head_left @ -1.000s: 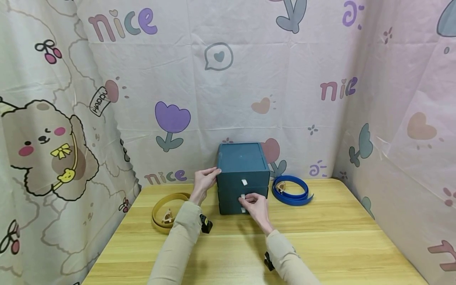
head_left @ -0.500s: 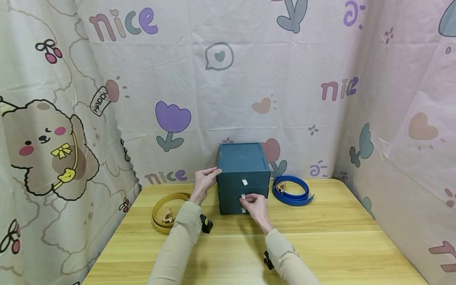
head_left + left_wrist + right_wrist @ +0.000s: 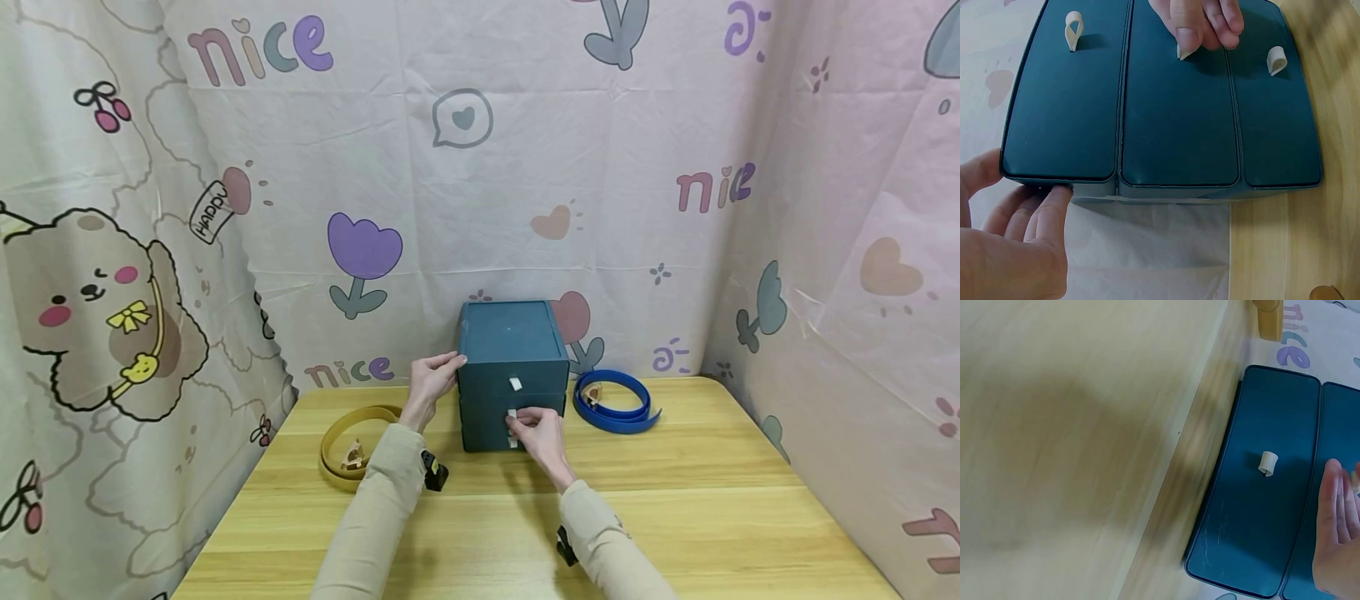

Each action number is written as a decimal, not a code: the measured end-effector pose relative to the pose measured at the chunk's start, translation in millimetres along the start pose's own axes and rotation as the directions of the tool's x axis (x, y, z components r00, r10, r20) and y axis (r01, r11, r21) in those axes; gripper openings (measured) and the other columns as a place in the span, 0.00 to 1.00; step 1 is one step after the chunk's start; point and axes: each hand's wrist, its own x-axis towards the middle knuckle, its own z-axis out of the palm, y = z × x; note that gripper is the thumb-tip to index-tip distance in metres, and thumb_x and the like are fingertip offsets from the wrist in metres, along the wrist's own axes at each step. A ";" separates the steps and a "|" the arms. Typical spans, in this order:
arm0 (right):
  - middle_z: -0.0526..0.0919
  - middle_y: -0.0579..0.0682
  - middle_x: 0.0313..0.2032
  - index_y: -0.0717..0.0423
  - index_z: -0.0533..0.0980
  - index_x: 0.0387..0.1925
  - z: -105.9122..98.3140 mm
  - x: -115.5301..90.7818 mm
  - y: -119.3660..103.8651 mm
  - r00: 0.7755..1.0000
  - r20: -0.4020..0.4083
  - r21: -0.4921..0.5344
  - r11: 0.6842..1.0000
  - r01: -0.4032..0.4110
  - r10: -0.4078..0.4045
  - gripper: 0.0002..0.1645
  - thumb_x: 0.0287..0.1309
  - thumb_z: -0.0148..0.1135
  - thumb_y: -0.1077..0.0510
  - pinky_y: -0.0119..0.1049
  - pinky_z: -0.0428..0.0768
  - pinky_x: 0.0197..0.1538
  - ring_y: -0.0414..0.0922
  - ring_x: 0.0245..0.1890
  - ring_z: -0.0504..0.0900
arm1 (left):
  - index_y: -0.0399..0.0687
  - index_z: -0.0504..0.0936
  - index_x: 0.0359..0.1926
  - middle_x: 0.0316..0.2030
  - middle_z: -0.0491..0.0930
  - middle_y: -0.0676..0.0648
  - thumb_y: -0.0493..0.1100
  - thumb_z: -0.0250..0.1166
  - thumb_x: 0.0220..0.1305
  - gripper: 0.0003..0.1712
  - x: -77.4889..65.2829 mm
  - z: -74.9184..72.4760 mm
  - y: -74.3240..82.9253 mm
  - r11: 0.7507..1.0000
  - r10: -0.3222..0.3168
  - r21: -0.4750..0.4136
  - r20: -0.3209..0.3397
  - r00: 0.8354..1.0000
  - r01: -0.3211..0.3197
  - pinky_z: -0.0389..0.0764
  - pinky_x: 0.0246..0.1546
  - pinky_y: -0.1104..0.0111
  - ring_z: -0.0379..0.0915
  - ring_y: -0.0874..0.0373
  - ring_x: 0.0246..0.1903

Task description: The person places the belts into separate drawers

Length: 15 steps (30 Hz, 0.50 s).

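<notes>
A dark teal desktop drawer box [image 3: 512, 333] with three stacked drawers stands near the back of the table. Each drawer has a small pale loop pull, such as the top one [image 3: 515, 384]. My left hand [image 3: 430, 387] grips the box's upper left edge, thumb on one side and fingers on the other, as the left wrist view shows. At the middle drawer [image 3: 1179, 125], my right hand [image 3: 542, 433] pinches the loop pull [image 3: 1181, 54] between thumb and finger, mostly covering it. All three drawer fronts look nearly flush. The bottom drawer's pull [image 3: 1267, 463] hangs free.
On the wooden table [image 3: 480, 533], a coiled yellow belt [image 3: 330, 462] with a gold buckle lies left of the box, partly behind the left sleeve. A coiled blue belt [image 3: 637, 421] lies to its right. Printed curtains [image 3: 480, 192] hang behind and at both sides.
My right fingertips have shifted very slightly to the right at the middle pull. The left hand, the box and both belts have stayed in place.
</notes>
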 end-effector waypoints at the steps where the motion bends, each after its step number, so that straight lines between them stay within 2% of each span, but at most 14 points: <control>1: 0.91 0.57 0.30 0.65 0.86 0.36 -0.5 0.1 -0.3 1.000 0.003 0.002 1.000 -0.001 0.001 0.11 0.57 0.72 0.59 0.32 0.86 0.33 0.45 0.27 0.90 | 0.37 0.81 0.61 0.64 0.77 0.34 0.42 0.68 0.66 0.25 0.0 0.0 0.0 1.000 0.001 -0.001 0.000 1.000 -0.001 0.78 0.62 0.54 0.75 0.43 0.64; 7: 0.90 0.58 0.30 0.66 0.86 0.38 -2.7 0.1 -0.3 0.999 0.028 -0.004 1.000 -0.016 0.016 0.11 0.57 0.72 0.60 0.39 0.88 0.38 0.45 0.27 0.90 | 0.37 0.81 0.61 0.64 0.76 0.34 0.42 0.68 0.66 0.24 -0.3 -0.2 -0.2 1.000 0.001 -0.003 -0.001 1.000 -0.001 0.78 0.62 0.54 0.74 0.43 0.65; 15: 0.90 0.59 0.31 0.66 0.86 0.38 -6.0 -2.6 -0.9 0.998 0.066 0.015 1.000 -0.024 0.023 0.10 0.57 0.71 0.62 0.38 0.88 0.37 0.48 0.28 0.90 | 0.37 0.81 0.61 0.65 0.76 0.34 0.43 0.68 0.66 0.25 -0.1 -0.3 0.2 1.000 -0.006 -0.007 0.001 1.000 0.006 0.78 0.63 0.55 0.74 0.43 0.65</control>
